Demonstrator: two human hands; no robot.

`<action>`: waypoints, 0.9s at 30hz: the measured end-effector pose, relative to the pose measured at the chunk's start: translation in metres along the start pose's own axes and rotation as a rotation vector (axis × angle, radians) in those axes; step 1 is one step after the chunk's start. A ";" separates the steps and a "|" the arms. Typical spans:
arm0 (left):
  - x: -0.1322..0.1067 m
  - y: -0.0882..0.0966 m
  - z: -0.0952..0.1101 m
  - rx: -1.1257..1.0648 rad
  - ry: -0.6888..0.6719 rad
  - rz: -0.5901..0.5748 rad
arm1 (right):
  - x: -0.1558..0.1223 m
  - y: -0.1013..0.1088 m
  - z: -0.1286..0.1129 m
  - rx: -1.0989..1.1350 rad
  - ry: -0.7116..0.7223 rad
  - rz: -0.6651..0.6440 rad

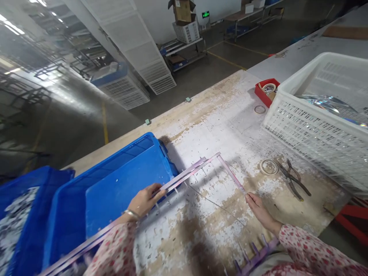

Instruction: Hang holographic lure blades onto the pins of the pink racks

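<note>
Crossing over the blue tub (129,184), the pegged rail (184,175), probably light, stiff and best held mid-length, is gripped by the left fingers (159,195) while the right fingers (251,198) pinch a thin strip (230,172) beyond it.

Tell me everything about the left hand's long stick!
The stick looks like two thin strips, pale pinkish-purple, with pegs along its lower side. I can't tell metal from plastic. It slants up from lower left past the blue tray. The left hand grips it. Its far end seems to meet a bar in the right hand.
</note>
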State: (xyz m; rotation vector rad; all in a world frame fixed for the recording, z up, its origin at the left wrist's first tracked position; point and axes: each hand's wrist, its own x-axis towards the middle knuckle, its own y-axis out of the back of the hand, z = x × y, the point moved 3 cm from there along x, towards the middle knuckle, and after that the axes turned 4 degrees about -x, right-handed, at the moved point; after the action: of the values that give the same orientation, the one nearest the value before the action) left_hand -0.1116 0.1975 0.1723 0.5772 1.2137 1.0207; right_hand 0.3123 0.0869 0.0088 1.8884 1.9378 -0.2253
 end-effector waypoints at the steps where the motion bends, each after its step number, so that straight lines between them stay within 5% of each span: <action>1: 0.004 -0.008 0.001 0.037 -0.014 0.037 | 0.004 -0.001 0.005 -0.003 0.000 0.005; 7: 0.022 -0.056 -0.009 0.376 -0.061 0.301 | 0.023 -0.006 0.024 -0.001 -0.035 0.026; 11: 0.021 -0.078 -0.019 0.313 -0.028 0.359 | 0.028 -0.007 0.023 0.014 -0.057 0.006; 16: -0.002 -0.099 0.000 0.219 0.017 0.772 | 0.037 -0.011 0.022 0.043 -0.085 -0.059; 18: -0.019 -0.118 0.015 0.106 -0.025 0.849 | 0.039 -0.006 0.020 0.008 -0.074 -0.094; 22: -0.068 -0.194 0.058 -0.133 -0.213 0.738 | 0.033 0.042 0.002 -0.031 0.034 0.022; 27: -0.142 -0.318 0.134 -0.346 -0.319 0.571 | 0.012 0.159 -0.042 0.072 0.126 0.224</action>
State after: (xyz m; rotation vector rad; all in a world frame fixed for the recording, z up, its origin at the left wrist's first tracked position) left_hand 0.1166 -0.0536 0.0179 0.7954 0.5740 1.5122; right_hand 0.4611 0.1245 0.0699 2.1952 1.7975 -0.1116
